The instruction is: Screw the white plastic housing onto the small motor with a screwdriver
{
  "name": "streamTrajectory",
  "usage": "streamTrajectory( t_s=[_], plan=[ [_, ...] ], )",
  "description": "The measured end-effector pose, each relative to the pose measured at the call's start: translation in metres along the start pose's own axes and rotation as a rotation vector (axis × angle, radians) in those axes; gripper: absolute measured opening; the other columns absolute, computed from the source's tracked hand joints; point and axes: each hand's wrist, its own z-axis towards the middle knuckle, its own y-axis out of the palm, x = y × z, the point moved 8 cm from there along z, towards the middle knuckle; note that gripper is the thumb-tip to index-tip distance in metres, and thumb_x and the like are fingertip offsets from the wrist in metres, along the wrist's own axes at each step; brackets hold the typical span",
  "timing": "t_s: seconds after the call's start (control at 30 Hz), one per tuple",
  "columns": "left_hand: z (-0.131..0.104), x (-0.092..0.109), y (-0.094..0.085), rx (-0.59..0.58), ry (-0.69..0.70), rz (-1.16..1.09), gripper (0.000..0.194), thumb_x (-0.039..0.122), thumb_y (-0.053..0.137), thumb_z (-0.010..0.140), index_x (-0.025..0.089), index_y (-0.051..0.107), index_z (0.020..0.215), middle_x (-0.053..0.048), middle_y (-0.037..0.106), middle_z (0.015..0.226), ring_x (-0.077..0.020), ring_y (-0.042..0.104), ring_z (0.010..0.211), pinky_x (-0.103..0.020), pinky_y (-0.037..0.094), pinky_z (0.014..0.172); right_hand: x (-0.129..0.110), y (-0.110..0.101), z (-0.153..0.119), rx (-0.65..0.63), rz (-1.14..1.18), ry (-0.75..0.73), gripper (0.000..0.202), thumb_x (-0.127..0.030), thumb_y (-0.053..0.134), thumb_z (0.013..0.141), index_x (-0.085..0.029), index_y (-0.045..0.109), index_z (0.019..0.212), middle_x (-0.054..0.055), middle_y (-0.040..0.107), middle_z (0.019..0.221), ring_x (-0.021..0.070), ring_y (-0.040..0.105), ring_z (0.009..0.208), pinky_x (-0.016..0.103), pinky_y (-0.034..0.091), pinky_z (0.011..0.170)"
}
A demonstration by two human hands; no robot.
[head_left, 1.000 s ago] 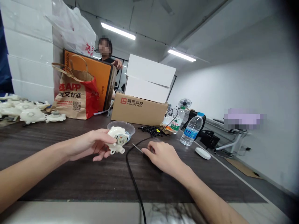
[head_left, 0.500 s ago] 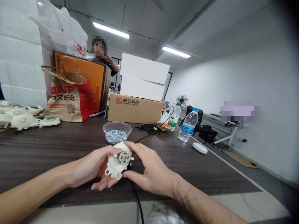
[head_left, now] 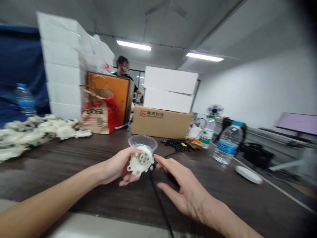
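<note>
Water bottle (head_left: pixel 226 146) beside cardboard box (head_left: pixel 162 121)

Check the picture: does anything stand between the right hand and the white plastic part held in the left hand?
Nothing visible does. The right hand is open, fingertips just beside the white plastic part gripped by the left hand.

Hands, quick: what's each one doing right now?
Left hand: closed on the white pump housing.
Right hand: open, holding nothing, beside the housing.

Cream-white pump housing (head_left: pixel 139 162), black cable (head_left: pixel 158 198)
</note>
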Motion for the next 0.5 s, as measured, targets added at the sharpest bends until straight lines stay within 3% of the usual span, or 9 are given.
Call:
streamTrajectory(
  t_s=[0.1, 0.23, 0.3, 0.37, 0.43, 0.5],
  plan=[
    [-0.002, 0.048, -0.053, 0.248, 0.225, -0.046, 0.043, 0.048, 0.037, 0.095, 0.013, 0.063, 0.093, -0.008, 0.064, 0.061, -0.0153, 0.049, 0.041, -0.021, 0.034, 0.033, 0.006, -0.005, 0.001, 0.081, -0.097, 0.013, 0.053, -0.027, 0.060, 0.097, -0.032, 0.042, 0.146, 0.008, 0.067, 0.123, 0.0233, 0.067, 0.107, 0.039, 0.059, 0.090],
    [-0.046, 0.101, -0.158, 0.667, 0.495, -0.142, 0.049, 0.052, 0.025, 0.102, 0.016, 0.058, 0.101, -0.007, 0.067, 0.076, -0.0109, 0.048, 0.046, -0.018, 0.026, 0.036, 0.002, -0.011, 0.004, 0.160, -0.182, -0.061, 0.041, -0.036, 0.061, 0.096, -0.032, 0.052, 0.136, 0.007, 0.070, 0.122, 0.0243, 0.072, 0.103, 0.036, 0.063, 0.082],
    [-0.076, 0.109, -0.206, 0.839, 0.536, -0.190, 0.053, 0.055, 0.021, 0.104, 0.015, 0.056, 0.102, -0.006, 0.064, 0.077, -0.0106, 0.046, 0.046, -0.019, 0.027, 0.037, -0.003, -0.010, 0.005, 0.152, -0.192, -0.091, 0.035, -0.035, 0.061, 0.096, -0.033, 0.057, 0.130, 0.006, 0.072, 0.118, 0.0234, 0.073, 0.101, 0.033, 0.064, 0.080],
    [-0.104, 0.110, -0.243, 0.958, 0.541, -0.217, 0.053, 0.060, 0.031, 0.103, 0.014, 0.057, 0.107, -0.004, 0.063, 0.082, -0.0089, 0.047, 0.050, -0.020, 0.034, 0.042, -0.006, -0.009, 0.006, 0.143, -0.197, -0.107, 0.032, -0.034, 0.063, 0.094, -0.032, 0.061, 0.126, 0.006, 0.074, 0.115, 0.0238, 0.074, 0.099, 0.033, 0.065, 0.078],
    [-0.128, 0.107, -0.270, 1.023, 0.533, -0.219, 0.052, 0.061, 0.038, 0.102, 0.014, 0.058, 0.110, -0.002, 0.062, 0.083, -0.0082, 0.048, 0.052, -0.022, 0.040, 0.048, -0.008, -0.008, 0.007, 0.132, -0.194, -0.110, 0.029, -0.034, 0.063, 0.093, -0.031, 0.063, 0.123, 0.007, 0.075, 0.113, 0.0247, 0.074, 0.096, 0.033, 0.066, 0.076],
    [-0.143, 0.105, -0.286, 1.007, 0.502, -0.192, 0.053, 0.062, 0.039, 0.101, 0.014, 0.059, 0.110, -0.002, 0.063, 0.085, -0.0095, 0.053, 0.057, -0.022, 0.043, 0.051, -0.007, -0.007, 0.007, 0.126, -0.184, -0.104, 0.028, -0.033, 0.064, 0.093, -0.031, 0.065, 0.121, 0.008, 0.076, 0.112, 0.0254, 0.075, 0.094, 0.034, 0.066, 0.074]
  ],
)
